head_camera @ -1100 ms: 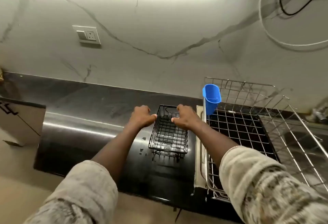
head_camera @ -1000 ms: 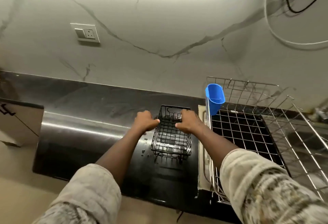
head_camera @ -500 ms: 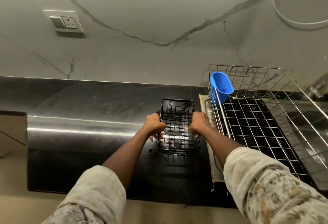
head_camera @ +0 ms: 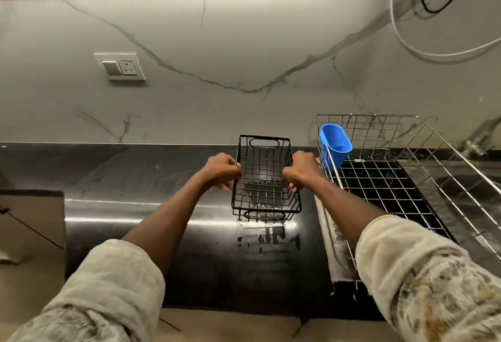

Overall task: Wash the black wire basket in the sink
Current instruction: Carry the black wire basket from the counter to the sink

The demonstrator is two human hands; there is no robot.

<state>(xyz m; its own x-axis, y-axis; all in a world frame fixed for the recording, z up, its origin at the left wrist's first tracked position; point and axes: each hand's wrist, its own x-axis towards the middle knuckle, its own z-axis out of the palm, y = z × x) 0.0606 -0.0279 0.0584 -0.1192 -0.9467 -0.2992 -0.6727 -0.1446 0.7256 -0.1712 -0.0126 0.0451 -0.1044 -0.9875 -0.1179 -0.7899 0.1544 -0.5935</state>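
Observation:
The black wire basket hangs a little above the dark countertop, empty, with an oval handle slot at each end. My left hand grips its left rim. My right hand grips the right rim, fingers curled over the wire. Water marks lie on the counter just below the basket. The sink is at the far right, partly hidden behind the dish rack, with a tap at its back.
A large steel wire dish rack stands right of the basket, with a blue plastic cup holder hung on its left corner. A switch and socket plate is on the marble wall. White and black cables hang at top right.
Both hands took hold of the basket's side rims and lifted it off the counter. The camera view tilted back up.

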